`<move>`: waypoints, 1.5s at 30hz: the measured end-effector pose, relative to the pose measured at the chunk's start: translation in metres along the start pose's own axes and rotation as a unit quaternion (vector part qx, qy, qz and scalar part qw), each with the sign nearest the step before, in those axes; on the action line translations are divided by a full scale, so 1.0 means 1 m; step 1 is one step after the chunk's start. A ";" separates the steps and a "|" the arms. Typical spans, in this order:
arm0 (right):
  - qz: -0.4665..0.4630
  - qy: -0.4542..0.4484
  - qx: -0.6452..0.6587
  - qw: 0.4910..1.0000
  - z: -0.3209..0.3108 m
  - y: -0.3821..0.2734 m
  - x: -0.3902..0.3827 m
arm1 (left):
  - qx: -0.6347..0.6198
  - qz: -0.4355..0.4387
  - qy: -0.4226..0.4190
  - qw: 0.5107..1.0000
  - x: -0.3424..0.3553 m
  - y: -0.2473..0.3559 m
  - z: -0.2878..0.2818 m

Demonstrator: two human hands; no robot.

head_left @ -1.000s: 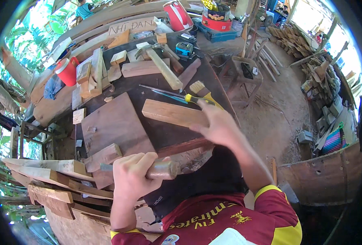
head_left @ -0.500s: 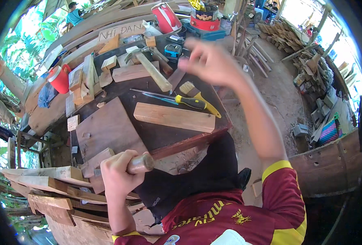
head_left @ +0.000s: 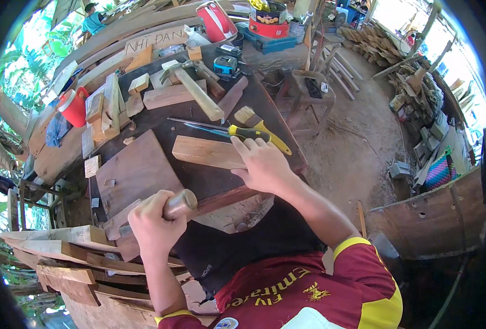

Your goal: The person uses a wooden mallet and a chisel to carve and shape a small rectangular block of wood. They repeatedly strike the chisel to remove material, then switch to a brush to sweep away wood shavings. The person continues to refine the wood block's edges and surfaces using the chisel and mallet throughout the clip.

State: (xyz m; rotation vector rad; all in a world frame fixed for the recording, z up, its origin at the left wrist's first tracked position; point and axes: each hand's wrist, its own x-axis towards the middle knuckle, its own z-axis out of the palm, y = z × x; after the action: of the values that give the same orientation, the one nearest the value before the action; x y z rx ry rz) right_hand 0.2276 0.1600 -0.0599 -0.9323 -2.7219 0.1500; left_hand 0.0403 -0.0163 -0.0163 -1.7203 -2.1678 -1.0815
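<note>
My left hand (head_left: 154, 222) is closed around a short round bar or handle (head_left: 180, 204), its blunt end poking out above my fist. My right hand (head_left: 262, 164) grips a smooth rectangular wooden block (head_left: 202, 152) at its right part, on the dark bench top (head_left: 196, 183). Just beyond the block lie a yellow-and-black screwdriver (head_left: 242, 132), another slim tool with a blue part and a yellow-handled paintbrush (head_left: 269, 131). Further back are a claw hammer (head_left: 196, 93) and a blue tape measure (head_left: 224, 66). A flat brown board (head_left: 133, 170) lies left of the block.
Wood offcuts (head_left: 106, 109), stacked planks (head_left: 73, 252), a red jug (head_left: 69, 108) and paint tins (head_left: 267, 27) surround me. A stool (head_left: 311, 101) with a phone stands right, beyond it woodpiles (head_left: 380, 46). A co-worker (head_left: 92, 22) is at top left.
Half a second ago my right hand was raised over the back right of the bench; it is now down on the block again. My left hand sits slightly further left, still holding the bar.
</note>
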 end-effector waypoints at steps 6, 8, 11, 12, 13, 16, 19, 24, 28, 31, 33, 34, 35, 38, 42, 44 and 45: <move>0.046 0.003 -0.046 0.998 -0.006 -0.010 0.002 | 0.016 0.010 0.039 0.999 0.005 0.010 0.006; 0.047 -0.009 -0.051 0.998 -0.005 -0.017 0.004 | 0.026 -0.002 0.057 0.998 0.003 0.011 0.005; 0.037 0.024 -0.048 0.998 -0.006 -0.016 0.003 | 0.009 -0.008 0.069 0.998 0.008 0.017 0.006; 0.008 0.053 -0.050 0.997 -0.001 -0.012 0.002 | -0.010 -0.007 0.083 0.996 0.007 0.016 0.007; 0.012 0.039 -0.038 0.998 -0.003 -0.014 0.001 | -0.018 -0.014 0.072 0.997 0.005 0.015 0.006; 0.009 0.052 -0.051 0.997 0.003 -0.013 -0.004 | -0.037 -0.035 0.081 0.995 0.002 0.013 0.000; 0.003 0.044 -0.025 0.999 0.004 -0.011 -0.004 | -0.033 -0.059 0.083 0.994 -0.001 0.012 -0.004; 0.029 0.018 -0.052 0.998 0.008 -0.010 -0.003 | -0.063 -0.041 0.134 0.988 0.008 0.004 -0.010; 0.023 0.041 -0.040 0.998 0.007 -0.013 -0.002 | -0.062 -0.051 0.141 0.987 0.021 -0.009 -0.013; 0.030 0.035 -0.036 0.998 0.005 -0.014 0.000 | -0.043 -0.064 0.157 0.985 0.025 -0.024 -0.013; 0.046 0.029 -0.026 0.998 0.003 -0.015 -0.001 | -0.025 -0.073 0.153 0.985 0.025 -0.029 -0.014; 0.057 0.024 -0.016 0.998 0.003 -0.016 -0.001 | -0.031 -0.076 0.153 0.985 0.024 -0.030 -0.015; 0.069 0.020 -0.006 0.997 0.002 -0.018 0.000 | -0.036 -0.079 0.153 0.984 0.024 -0.030 -0.016; 0.070 0.005 0.015 0.997 -0.004 -0.022 -0.002 | -0.041 -0.085 0.158 0.983 0.024 -0.031 -0.017; 0.070 0.092 0.152 0.982 0.000 0.000 -0.005 | -0.052 -0.089 0.152 0.983 0.024 -0.030 -0.020; 0.115 0.118 0.270 0.949 -0.005 0.005 -0.005 | -0.044 -0.090 0.164 0.981 0.024 -0.031 -0.018; 0.128 0.151 0.287 0.937 -0.001 0.019 -0.006 | -0.040 -0.091 0.170 0.980 0.024 -0.030 -0.018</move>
State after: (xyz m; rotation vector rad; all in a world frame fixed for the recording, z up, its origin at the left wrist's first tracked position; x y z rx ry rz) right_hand 0.2438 0.1713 -0.0634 -1.0142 -2.0796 0.7386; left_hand 0.0002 -0.0109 -0.0037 -1.2665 -2.1143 -1.4089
